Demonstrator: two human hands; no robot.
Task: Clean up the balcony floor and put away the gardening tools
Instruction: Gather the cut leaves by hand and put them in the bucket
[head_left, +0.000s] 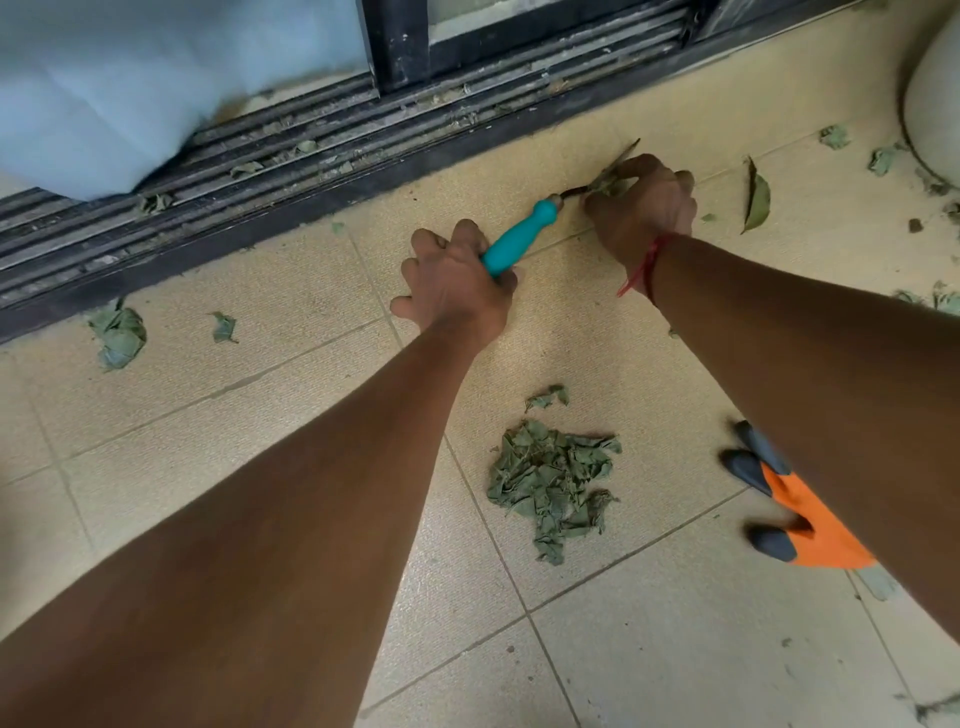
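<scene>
My left hand (453, 283) grips the teal handle of a small garden tool (519, 236) held low over the beige tiled floor (260, 415). The tool's metal head points up and to the right and is mostly hidden under my right hand (644, 205). My right hand is curled over the tool head and holds dried green leaves (610, 176) against it. A heap of dried leaves (553, 480) lies on the tiles between my forearms. An orange and grey gardening glove (795, 512) lies on the floor, partly hidden by my right forearm.
A dark sliding-door track (311, 150) with leaf bits runs across the back, with a pale blue curtain (130, 78) behind it. Loose leaves lie at the left (118, 332) and right (756, 197). A white rounded object (935, 93) stands at the far right.
</scene>
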